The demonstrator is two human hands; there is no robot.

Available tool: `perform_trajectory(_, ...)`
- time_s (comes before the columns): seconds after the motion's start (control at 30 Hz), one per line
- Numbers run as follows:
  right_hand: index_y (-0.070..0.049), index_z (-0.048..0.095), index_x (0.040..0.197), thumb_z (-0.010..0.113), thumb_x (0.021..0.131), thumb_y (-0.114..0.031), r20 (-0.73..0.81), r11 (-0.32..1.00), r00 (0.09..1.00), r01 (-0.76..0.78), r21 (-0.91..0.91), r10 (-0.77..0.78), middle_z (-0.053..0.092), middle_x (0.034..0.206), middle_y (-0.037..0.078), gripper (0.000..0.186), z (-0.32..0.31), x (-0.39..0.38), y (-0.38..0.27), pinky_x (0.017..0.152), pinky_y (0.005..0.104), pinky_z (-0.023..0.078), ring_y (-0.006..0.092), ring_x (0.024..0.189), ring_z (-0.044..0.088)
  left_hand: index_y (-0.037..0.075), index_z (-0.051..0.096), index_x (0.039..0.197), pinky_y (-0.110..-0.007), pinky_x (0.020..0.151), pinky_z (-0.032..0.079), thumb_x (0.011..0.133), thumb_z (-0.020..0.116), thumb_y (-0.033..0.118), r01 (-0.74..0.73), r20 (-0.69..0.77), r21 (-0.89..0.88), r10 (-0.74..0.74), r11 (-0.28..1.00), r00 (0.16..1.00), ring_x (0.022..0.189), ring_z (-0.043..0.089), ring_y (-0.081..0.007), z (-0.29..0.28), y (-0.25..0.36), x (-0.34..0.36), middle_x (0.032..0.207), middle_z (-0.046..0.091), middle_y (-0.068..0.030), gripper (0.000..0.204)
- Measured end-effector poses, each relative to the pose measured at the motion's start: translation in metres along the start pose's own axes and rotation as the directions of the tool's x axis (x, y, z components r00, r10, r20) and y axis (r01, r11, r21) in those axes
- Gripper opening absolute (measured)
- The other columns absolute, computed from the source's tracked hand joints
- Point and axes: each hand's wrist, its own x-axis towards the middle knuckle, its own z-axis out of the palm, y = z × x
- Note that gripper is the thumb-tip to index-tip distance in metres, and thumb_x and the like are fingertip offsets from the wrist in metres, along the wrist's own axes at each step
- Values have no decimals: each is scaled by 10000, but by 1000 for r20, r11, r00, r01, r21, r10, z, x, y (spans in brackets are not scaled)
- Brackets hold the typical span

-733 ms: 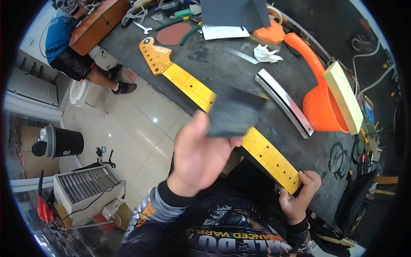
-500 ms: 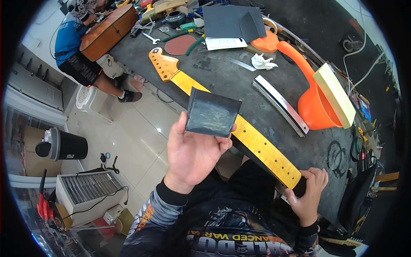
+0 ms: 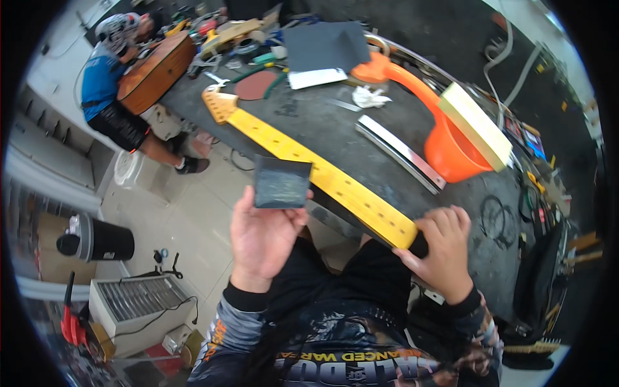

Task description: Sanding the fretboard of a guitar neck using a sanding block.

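A yellow guitar neck (image 3: 335, 182) lies slantwise along the near edge of the dark workbench, its headstock (image 3: 219, 104) at the far left. My left hand (image 3: 261, 242), palm up, holds a small dark square of sandpaper (image 3: 282, 184) with a pale, dusty patch on its face. The sandpaper is up in front of the neck's near side and hides a little of it. My right hand (image 3: 445, 248) grips the neck's near right end, with the thumb on the near side and the fingers on the far side.
On the bench are an orange dipper (image 3: 451, 148) with a pale yellow block (image 3: 477, 126), a metal straight bar (image 3: 400, 153), crumpled tissue (image 3: 369, 98), dark sheets (image 3: 325, 48) and a red-brown disc (image 3: 253, 85). At the far left another person handles an acoustic guitar (image 3: 155, 74). A bin (image 3: 106, 235) stands on the floor.
My left hand and the sandpaper have moved left and farther from my face, baring more of the neck. The whole view has shifted, and my right hand keeps its hold on the neck's end.
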Motion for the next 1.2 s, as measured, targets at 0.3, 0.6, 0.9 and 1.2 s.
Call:
perform_trajectory(0.3, -57, 734, 1135, 966, 898, -544, -4, 996, 999, 44, 77, -44, 637, 1138, 117, 590, 33, 43, -9, 1200, 532, 420, 351, 1176, 628, 131, 854, 1505, -410, 1107, 466, 1015, 911, 285, -237, 330, 939, 464, -248, 822, 1220, 589, -268, -9, 4, 37, 1239, 685, -79, 516)
perform_trajectory(0.6, -74, 719, 1260, 780, 988, -51, -69, 954, 996, -26, 300, 49, 659, 1135, 121, 280, -4, 56, 28, 1054, 481, 486, 350, 1129, 682, 233, 868, 1493, -513, 1036, 478, 883, 967, 379, -188, 510, 667, 258, -721, 820, 1145, 591, -359, 14, -54, 43, 1177, 640, -135, 635)
perform_trajectory(0.9, -16, 715, 1163, 701, 1022, 41, -176, 914, 956, 277, 296, -233, 707, 1092, 143, 152, -19, 139, 30, 922, 498, 570, 386, 1064, 716, 262, 892, 1418, -516, 958, 482, 811, 981, 367, -238, 567, 661, 266, -712, 780, 1071, 606, -358, -1, -42, 53, 1106, 643, -122, 623)
perform_trajectory(1.2, -84, 758, 1111, 796, 879, -13, 393, 922, 867, 170, 347, -308, 689, 986, 105, 246, -74, 71, 13, 834, 488, 559, 369, 996, 733, 230, 887, 1458, -485, 968, 508, 832, 956, 379, -185, 491, 726, 310, -663, 814, 1090, 617, -362, -2, -39, 36, 1150, 643, -144, 648)
